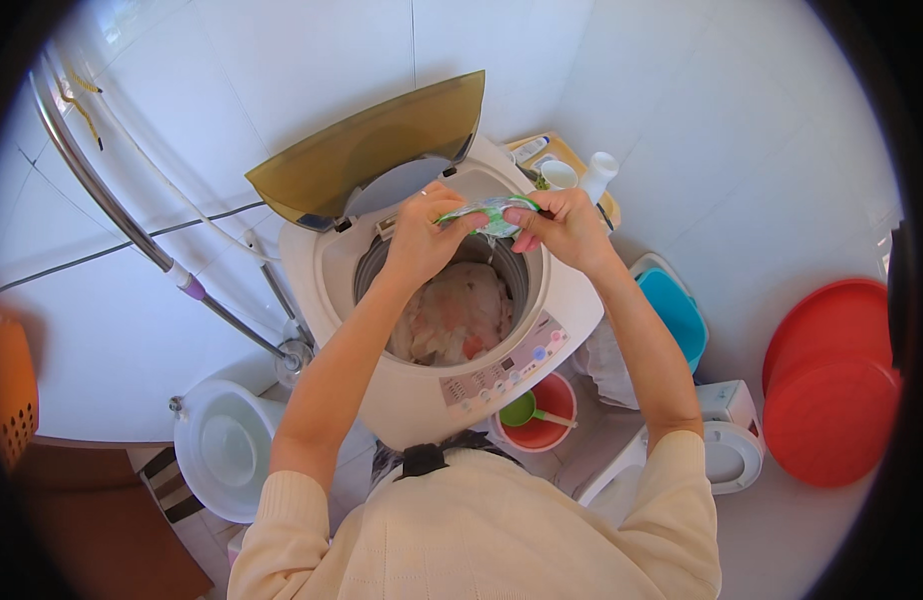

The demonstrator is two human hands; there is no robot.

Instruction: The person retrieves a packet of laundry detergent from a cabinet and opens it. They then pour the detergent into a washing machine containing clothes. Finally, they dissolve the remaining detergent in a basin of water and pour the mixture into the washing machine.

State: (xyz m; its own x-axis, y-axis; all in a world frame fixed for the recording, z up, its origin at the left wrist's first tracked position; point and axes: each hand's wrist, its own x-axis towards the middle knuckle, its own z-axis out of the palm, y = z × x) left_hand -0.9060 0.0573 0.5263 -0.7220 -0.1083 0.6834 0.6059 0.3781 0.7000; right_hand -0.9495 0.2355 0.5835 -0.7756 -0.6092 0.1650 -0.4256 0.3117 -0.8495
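Note:
Between my two hands is a small green and clear plastic packet [495,212], held above the open tub of a top-loading washing machine [569,292]. My left hand [424,238] is closed on the packet's left end. Its right end is pinched by the thumb and fingers of my right hand [572,232]. Something clear and shiny hangs or drips below the packet; I cannot tell which. Pale, wet-looking laundry [460,308] with pinkish patches lies in the tub. The machine's tinted lid [367,150] stands raised behind my hands.
Behind the machine, a tray [609,208] bears a cup and a white bottle [600,174]. A white basin [197,450] stands at left. Right of the machine are a red bucket [565,395] holding a green ladle [519,408], a teal basin [674,315] and red basins [832,420].

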